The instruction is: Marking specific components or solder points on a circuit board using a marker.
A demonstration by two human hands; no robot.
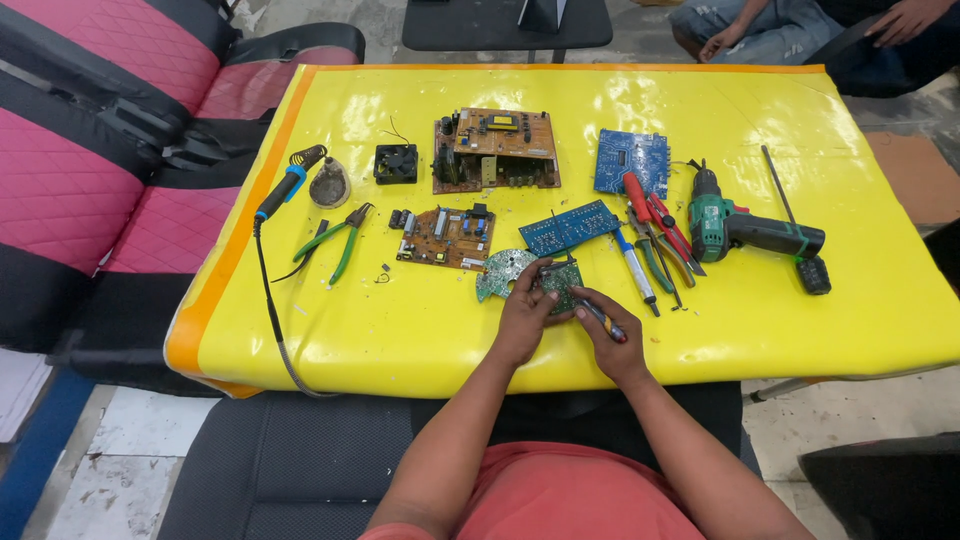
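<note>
On the yellow table (pixel 420 340) the left hand (pixel 527 318) gripped a small green circuit board (pixel 562 281), while the right hand (pixel 612 340) held a screwdriver (pixel 602 320) just beside it. A round green board (pixel 500 272) lay touching it, with a blue board (pixel 568 227) and a green drill (pixel 745 230) nearby.
</note>
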